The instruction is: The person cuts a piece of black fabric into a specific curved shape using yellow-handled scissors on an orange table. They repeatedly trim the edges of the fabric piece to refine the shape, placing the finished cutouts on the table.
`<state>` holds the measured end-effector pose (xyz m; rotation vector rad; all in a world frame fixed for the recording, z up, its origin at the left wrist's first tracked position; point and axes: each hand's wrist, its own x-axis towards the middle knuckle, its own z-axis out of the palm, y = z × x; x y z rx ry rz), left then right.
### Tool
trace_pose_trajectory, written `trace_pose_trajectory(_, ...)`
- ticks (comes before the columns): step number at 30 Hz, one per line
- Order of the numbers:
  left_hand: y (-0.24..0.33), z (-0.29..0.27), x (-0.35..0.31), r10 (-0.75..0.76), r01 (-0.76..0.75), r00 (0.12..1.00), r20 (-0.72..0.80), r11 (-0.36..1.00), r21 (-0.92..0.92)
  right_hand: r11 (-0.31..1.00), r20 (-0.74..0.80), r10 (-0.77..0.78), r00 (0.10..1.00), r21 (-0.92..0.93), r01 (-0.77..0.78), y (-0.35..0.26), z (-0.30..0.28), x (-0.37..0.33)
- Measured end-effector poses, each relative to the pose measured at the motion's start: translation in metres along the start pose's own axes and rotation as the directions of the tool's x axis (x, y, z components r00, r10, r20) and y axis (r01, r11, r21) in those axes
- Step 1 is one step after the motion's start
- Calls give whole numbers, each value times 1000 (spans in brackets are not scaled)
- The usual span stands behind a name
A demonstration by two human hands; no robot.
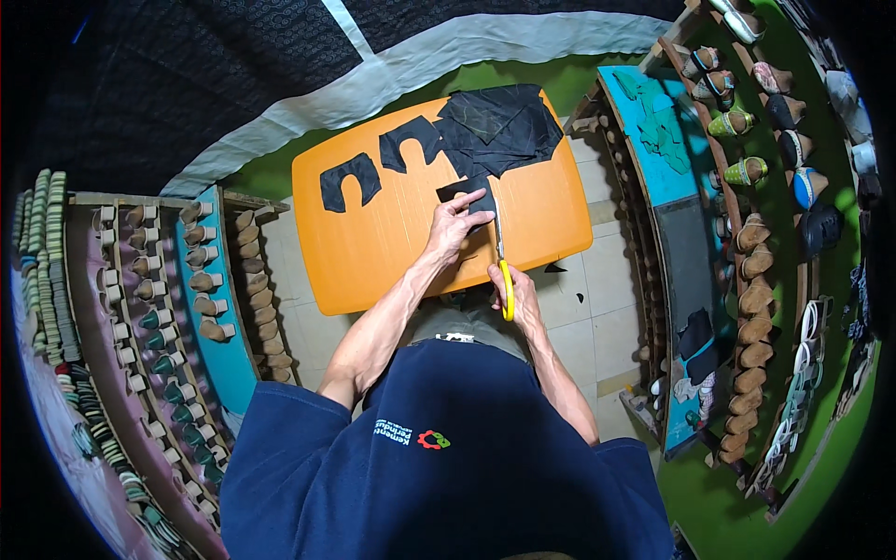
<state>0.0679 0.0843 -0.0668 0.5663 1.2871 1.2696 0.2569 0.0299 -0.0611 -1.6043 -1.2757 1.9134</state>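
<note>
My left hand (452, 227) grips a small piece of black sheet material (481, 206) above the near middle of the orange table (392, 252). Its fingers point to the right, along the piece. In my right hand (520, 295) are scissors with yellow handles (507, 289). The metal blades point away from me and lie at the right edge of the black piece; how far apart they are is hard to make out. Farther left on the table lie one arch-shaped black cut-out (332, 192) and a second arch-shaped cut-out (396, 153). A pile of black sheets (499, 129) covers the far right corner.
Racks of brown and green shoe lasts (207, 280) stand on the left. On the right, shelves hold more brown lasts (754, 299) and sandals (733, 121). Green scraps (658, 117) lie on a blue board. A dark scrap (581, 299) is on the tiled floor.
</note>
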Motion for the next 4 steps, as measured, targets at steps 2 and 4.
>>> trace_pose_trajectory(2,1,4,0,-13,14,1000,16,998,-68,1000,-22,10,1000,3,-10,1,0,1)
trace_pose_trajectory(4,0,3,-1,-61,64,997,48,996,-59,1000,-32,15,999,6,-14,3,0,2)
